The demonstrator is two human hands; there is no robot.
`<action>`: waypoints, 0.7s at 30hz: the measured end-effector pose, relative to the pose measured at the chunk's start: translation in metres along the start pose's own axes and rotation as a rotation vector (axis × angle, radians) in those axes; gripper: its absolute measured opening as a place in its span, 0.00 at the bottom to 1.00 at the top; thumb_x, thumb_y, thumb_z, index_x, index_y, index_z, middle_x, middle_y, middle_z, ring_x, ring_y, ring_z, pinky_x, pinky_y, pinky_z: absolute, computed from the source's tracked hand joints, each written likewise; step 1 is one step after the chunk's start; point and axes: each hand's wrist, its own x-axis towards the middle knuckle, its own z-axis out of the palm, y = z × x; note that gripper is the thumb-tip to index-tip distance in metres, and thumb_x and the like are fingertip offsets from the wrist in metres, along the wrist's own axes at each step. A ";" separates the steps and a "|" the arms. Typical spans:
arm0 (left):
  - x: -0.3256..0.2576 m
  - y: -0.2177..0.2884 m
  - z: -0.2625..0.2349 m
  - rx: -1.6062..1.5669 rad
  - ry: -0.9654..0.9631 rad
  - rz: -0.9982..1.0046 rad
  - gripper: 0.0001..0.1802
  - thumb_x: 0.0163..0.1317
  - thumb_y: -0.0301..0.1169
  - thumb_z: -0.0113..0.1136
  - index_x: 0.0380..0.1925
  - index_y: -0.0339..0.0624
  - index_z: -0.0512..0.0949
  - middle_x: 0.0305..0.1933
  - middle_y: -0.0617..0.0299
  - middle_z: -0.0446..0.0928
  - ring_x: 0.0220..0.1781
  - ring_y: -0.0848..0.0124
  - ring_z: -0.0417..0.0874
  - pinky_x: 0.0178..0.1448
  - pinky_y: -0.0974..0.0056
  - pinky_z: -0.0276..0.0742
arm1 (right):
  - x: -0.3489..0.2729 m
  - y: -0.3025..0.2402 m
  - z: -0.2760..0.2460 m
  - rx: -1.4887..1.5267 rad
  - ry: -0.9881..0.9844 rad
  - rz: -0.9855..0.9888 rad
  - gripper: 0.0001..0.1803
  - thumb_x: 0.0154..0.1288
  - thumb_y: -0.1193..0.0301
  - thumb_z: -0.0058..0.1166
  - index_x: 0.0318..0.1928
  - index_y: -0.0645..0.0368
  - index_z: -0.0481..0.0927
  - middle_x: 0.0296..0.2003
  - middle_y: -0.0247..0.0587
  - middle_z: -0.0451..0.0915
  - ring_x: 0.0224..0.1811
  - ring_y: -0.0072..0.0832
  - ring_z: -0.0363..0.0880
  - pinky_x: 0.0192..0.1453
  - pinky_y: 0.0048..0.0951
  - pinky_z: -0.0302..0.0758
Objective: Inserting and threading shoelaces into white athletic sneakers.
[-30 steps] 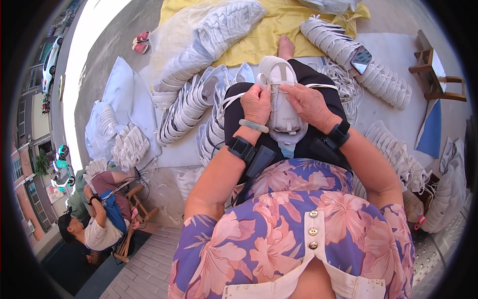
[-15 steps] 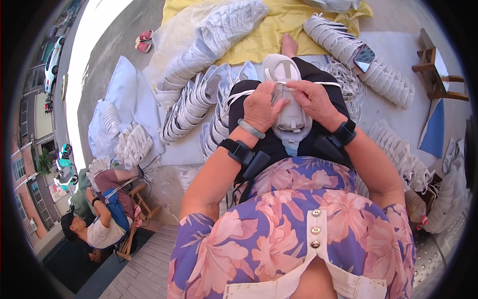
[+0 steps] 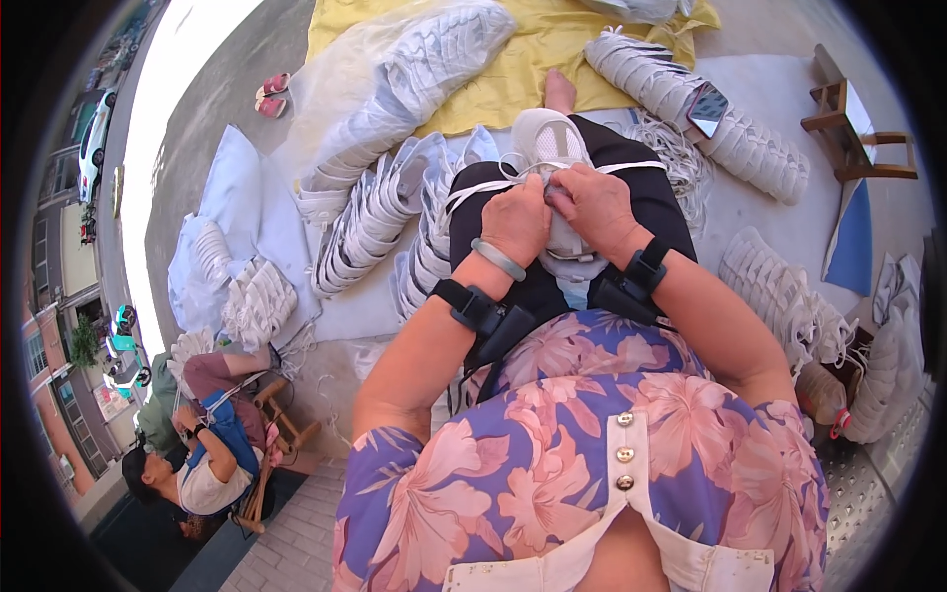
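A white and pale grey sneaker (image 3: pixel 541 135) lies between my thighs, its toe pointing away from me. My left hand (image 3: pixel 517 219) and my right hand (image 3: pixel 595 212) meet over its lacing area, fingers pinched on a white shoelace (image 3: pixel 631 167). The lace's ends trail out to both sides across my dark trousers. My knuckles hide the eyelets and the exact spot where the fingers grip. The shoe's heel end shows below my hands, near my stomach.
Long rows of nested white shoe uppers (image 3: pixel 365 232) lie left on a pale sheet. Another row (image 3: pixel 750 148) at the right bears a phone (image 3: pixel 707 110), beside a pile of laces (image 3: pixel 676 163). A wooden stool (image 3: pixel 856 128) stands far right. Lower left, another person (image 3: pixel 212 464) sits working.
My hands have drawn together and down over the lacing, with fingers curled in more tightly. The whole view has shifted slightly.
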 end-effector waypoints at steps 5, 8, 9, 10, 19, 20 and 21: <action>0.008 -0.007 0.000 -0.039 -0.045 0.035 0.06 0.50 0.28 0.50 0.28 0.39 0.70 0.22 0.46 0.75 0.27 0.49 0.78 0.33 0.50 0.73 | 0.000 -0.004 0.003 -0.032 -0.013 0.084 0.08 0.53 0.66 0.55 0.34 0.52 0.78 0.29 0.38 0.77 0.31 0.38 0.78 0.33 0.34 0.73; 0.007 -0.008 -0.002 -0.093 -0.056 0.062 0.07 0.48 0.27 0.49 0.29 0.38 0.72 0.22 0.45 0.74 0.28 0.49 0.77 0.35 0.50 0.72 | -0.005 -0.007 0.003 -0.025 0.013 0.090 0.07 0.53 0.66 0.55 0.33 0.53 0.78 0.30 0.38 0.77 0.31 0.38 0.78 0.33 0.34 0.73; 0.006 -0.007 -0.004 -0.131 -0.063 0.066 0.08 0.48 0.26 0.49 0.30 0.38 0.72 0.22 0.44 0.74 0.29 0.48 0.77 0.35 0.50 0.72 | -0.008 -0.007 0.002 -0.010 0.034 0.085 0.07 0.53 0.66 0.54 0.32 0.53 0.77 0.30 0.38 0.77 0.31 0.38 0.78 0.33 0.35 0.74; 0.005 -0.006 -0.006 -0.168 -0.070 0.070 0.09 0.47 0.26 0.49 0.31 0.37 0.73 0.23 0.44 0.74 0.29 0.48 0.77 0.35 0.50 0.72 | -0.011 -0.006 0.002 -0.010 0.036 0.086 0.07 0.53 0.66 0.54 0.32 0.53 0.77 0.30 0.38 0.77 0.31 0.38 0.78 0.33 0.35 0.74; -0.001 0.006 0.000 -0.274 0.067 -0.048 0.16 0.49 0.25 0.48 0.40 0.39 0.73 0.26 0.42 0.75 0.31 0.47 0.78 0.37 0.51 0.73 | -0.013 0.006 0.005 0.186 0.191 -0.028 0.05 0.56 0.68 0.52 0.33 0.53 0.77 0.30 0.39 0.76 0.32 0.39 0.77 0.32 0.36 0.73; 0.000 0.007 -0.001 -0.266 0.054 -0.078 0.17 0.49 0.25 0.48 0.42 0.40 0.73 0.27 0.42 0.76 0.33 0.47 0.78 0.39 0.50 0.73 | -0.010 0.007 0.006 0.128 0.172 -0.049 0.05 0.56 0.68 0.52 0.32 0.54 0.76 0.29 0.40 0.77 0.31 0.40 0.77 0.32 0.37 0.73; 0.001 0.007 0.000 -0.265 0.062 -0.082 0.17 0.49 0.25 0.48 0.42 0.40 0.73 0.27 0.42 0.76 0.33 0.47 0.78 0.39 0.50 0.73 | -0.009 0.008 0.006 0.070 0.151 -0.072 0.05 0.57 0.68 0.51 0.31 0.54 0.76 0.29 0.40 0.77 0.31 0.40 0.77 0.32 0.37 0.73</action>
